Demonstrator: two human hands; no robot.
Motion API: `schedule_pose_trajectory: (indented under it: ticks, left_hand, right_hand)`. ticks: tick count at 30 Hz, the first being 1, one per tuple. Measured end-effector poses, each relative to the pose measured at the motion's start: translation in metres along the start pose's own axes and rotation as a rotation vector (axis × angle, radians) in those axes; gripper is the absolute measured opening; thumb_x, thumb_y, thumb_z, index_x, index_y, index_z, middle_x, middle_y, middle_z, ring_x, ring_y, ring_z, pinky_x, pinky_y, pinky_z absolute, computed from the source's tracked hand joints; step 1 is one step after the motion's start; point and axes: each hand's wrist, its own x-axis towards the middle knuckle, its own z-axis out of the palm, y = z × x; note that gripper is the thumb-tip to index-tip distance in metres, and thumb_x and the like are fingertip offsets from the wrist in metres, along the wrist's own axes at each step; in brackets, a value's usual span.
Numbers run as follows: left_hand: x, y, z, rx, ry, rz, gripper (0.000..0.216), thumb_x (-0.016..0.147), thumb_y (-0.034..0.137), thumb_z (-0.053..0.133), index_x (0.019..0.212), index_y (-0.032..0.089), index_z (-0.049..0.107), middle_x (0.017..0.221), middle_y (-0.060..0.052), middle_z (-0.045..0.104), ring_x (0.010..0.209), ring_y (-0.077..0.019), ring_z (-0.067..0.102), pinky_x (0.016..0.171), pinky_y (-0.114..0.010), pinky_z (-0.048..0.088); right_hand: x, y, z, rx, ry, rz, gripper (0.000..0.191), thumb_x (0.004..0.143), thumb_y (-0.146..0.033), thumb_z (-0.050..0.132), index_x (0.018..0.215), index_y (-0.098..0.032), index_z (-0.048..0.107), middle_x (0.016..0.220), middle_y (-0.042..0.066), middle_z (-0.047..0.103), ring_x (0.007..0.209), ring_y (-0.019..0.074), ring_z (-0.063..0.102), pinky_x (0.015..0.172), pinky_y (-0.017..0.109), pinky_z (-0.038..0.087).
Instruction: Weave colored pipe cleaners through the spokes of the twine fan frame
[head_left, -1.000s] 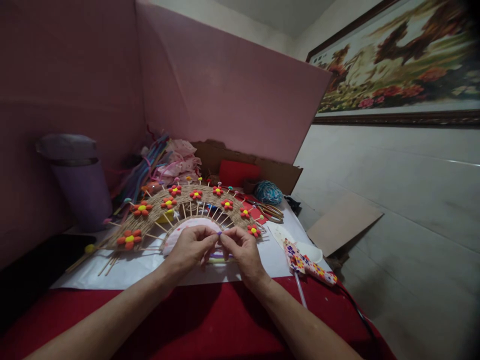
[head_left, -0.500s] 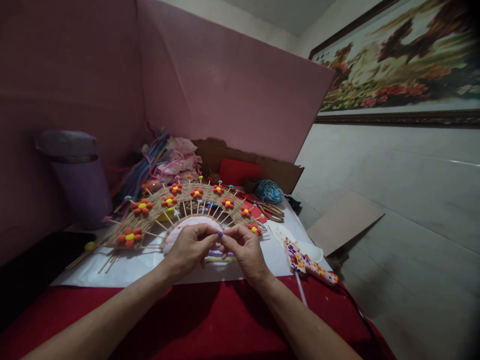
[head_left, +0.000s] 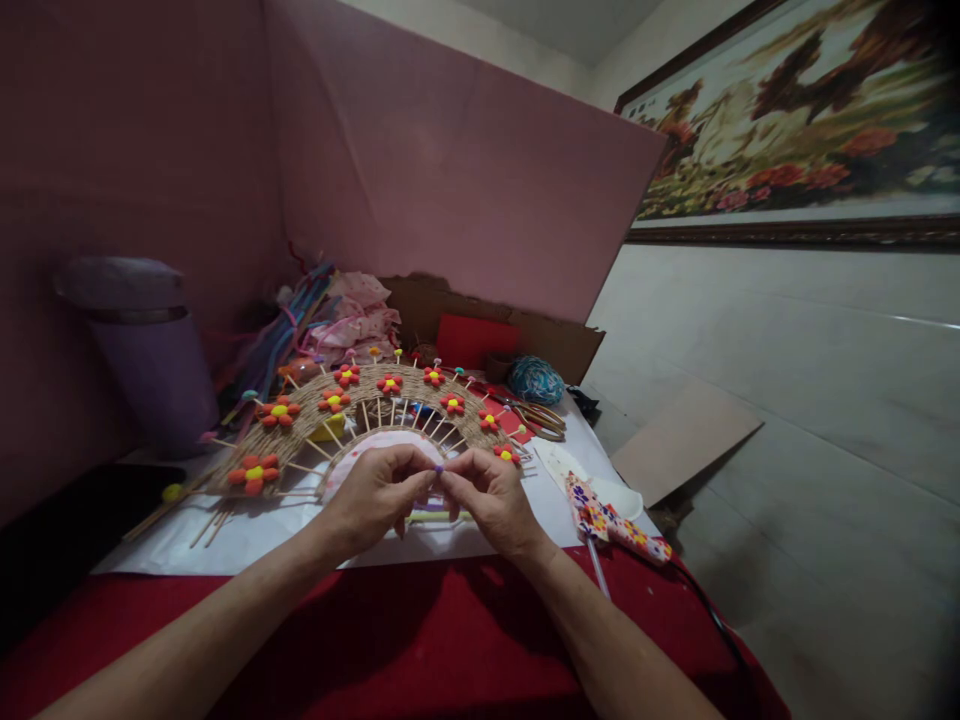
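Observation:
A small purple piece (head_left: 439, 468), perhaps clay, is pinched between the fingertips of both hands. My left hand (head_left: 384, 495) is closed, thumb and forefinger on the piece's left side. From the other side my right hand (head_left: 491, 495) grips it in the same way. Just beyond my hands lies a fan-shaped craft (head_left: 409, 378) of woven twine on thin sticks, with red and orange flowers along its band and small coloured tips on the sticks. Its pale half-round centre (head_left: 352, 462) is partly covered by my hands.
To the right is a flower-patterned glue gun (head_left: 619, 530) with a cable, beside a white plate (head_left: 621, 498). Scissors (head_left: 544, 420) and a blue yarn ball (head_left: 536, 380) are at the back right. A purple bin (head_left: 154, 370) stands left, near pipe cleaners (head_left: 292, 310).
Both hands keep their pinch on the purple piece, with only slight finger movement. The whole view has shifted a little.

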Motion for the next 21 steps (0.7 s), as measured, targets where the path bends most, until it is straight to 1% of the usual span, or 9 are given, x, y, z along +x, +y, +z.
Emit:
schedule_pose_trajectory:
  ticks: [3,8,10,13,15,18,21]
  left_hand:
    - [0.001,0.001,-0.001,0.000,0.000,-0.027,0.025,0.075,0.036,0.055,0.069,0.011,0.057,0.051,0.004,0.049,0.038,-0.0053,0.043,0.032,-0.016,0.038]
    - [0.002,0.001,-0.002,0.055,-0.040,-0.045,0.027,0.077,0.037,0.050,0.064,0.014,0.054,0.047,0.005,0.046,0.035,-0.0064,0.043,0.032,-0.017,0.036]
    - [0.002,-0.002,-0.002,0.128,-0.019,-0.001,0.026,0.078,0.036,0.048,0.065,0.014,0.053,0.051,0.005,0.047,0.038,-0.0069,0.044,0.033,-0.017,0.036]
    - [0.002,-0.008,-0.003,0.333,0.046,0.137,0.023,0.080,0.031,0.046,0.066,0.015,0.054,0.057,0.003,0.050,0.047,-0.0081,0.045,0.039,-0.017,0.036]
    - [0.003,-0.011,-0.003,0.434,0.065,0.188,0.023,0.081,0.029,0.045,0.066,0.015,0.055,0.057,0.002,0.051,0.048,-0.0084,0.044,0.041,-0.017,0.035]
    - [0.003,-0.014,-0.003,0.442,0.018,0.171,0.024,0.083,0.029,0.043,0.068,0.015,0.055,0.056,0.003,0.050,0.046,-0.0080,0.044,0.040,-0.017,0.034]
    - [0.003,-0.015,-0.004,0.399,-0.024,0.127,0.025,0.083,0.029,0.042,0.067,0.015,0.054,0.052,0.005,0.047,0.041,-0.0070,0.044,0.038,-0.016,0.033]
  right_hand:
    - [0.000,0.002,0.001,0.006,0.005,-0.018,0.015,0.074,-0.029,0.066,0.072,-0.015,0.059,0.058,-0.003,0.058,0.048,0.0091,0.053,0.046,0.022,0.044]
    - [-0.001,0.007,0.002,-0.038,0.010,-0.048,0.011,0.075,-0.026,0.065,0.074,-0.017,0.059,0.059,-0.003,0.056,0.049,0.0087,0.051,0.047,0.021,0.042]
    - [-0.001,0.008,0.001,-0.107,0.004,-0.061,0.009,0.078,-0.026,0.062,0.078,-0.017,0.060,0.061,-0.002,0.057,0.051,0.0091,0.052,0.049,0.022,0.042]
    - [-0.003,0.007,-0.001,-0.310,-0.005,-0.118,0.011,0.081,-0.025,0.057,0.083,-0.017,0.063,0.068,0.001,0.059,0.056,0.0105,0.054,0.052,0.023,0.044]
    - [-0.004,0.006,-0.001,-0.398,-0.001,-0.143,0.012,0.083,-0.024,0.054,0.084,-0.016,0.064,0.068,0.001,0.060,0.056,0.0108,0.054,0.053,0.023,0.044]
    - [-0.006,0.004,0.000,-0.446,0.020,-0.167,0.013,0.084,-0.022,0.052,0.083,-0.015,0.063,0.066,0.001,0.059,0.053,0.0105,0.053,0.052,0.022,0.043]
    - [-0.006,0.003,0.002,-0.512,0.036,-0.224,0.012,0.084,-0.019,0.052,0.082,-0.016,0.064,0.068,0.002,0.061,0.054,0.0111,0.054,0.052,0.023,0.043]
